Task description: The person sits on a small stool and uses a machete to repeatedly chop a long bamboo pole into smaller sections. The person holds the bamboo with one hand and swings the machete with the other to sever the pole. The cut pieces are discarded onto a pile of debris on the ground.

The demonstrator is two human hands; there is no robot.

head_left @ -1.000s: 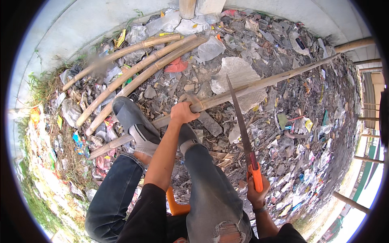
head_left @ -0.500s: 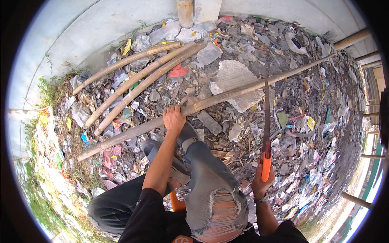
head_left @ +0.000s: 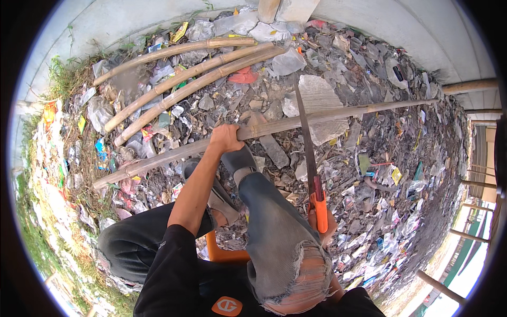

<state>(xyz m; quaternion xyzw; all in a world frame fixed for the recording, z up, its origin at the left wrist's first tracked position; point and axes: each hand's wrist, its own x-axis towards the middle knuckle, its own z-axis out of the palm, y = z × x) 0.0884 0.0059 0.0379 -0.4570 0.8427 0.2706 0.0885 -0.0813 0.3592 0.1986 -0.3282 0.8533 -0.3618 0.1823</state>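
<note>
My left hand (head_left: 226, 138) is closed round a long bamboo pole (head_left: 185, 151), which slants from lower left up to the far right across the littered ground. One of my boots (head_left: 238, 160) is close beneath the pole near that hand. In my right hand (head_left: 324, 227) is a hand saw (head_left: 307, 142) with an orange handle and a long dark blade. The blade points away from me and crosses over the pole to the right of my left hand; whether it touches the pole I cannot tell. My right wrist is mostly hidden behind my knee.
Three cut bamboo pieces (head_left: 195, 80) lie at the far left. A flat broken concrete slab (head_left: 321, 105) lies beneath the pole. Plastic scraps and stones cover the ground (head_left: 380, 211). A pale wall (head_left: 137, 26) runs along the back. An orange stool (head_left: 219, 248) is under me.
My right hand has brought the saw leftward along the pole, toward my left hand, and the blade now leans left. The head view has shifted and turned slightly. My left hand keeps its grip.
</note>
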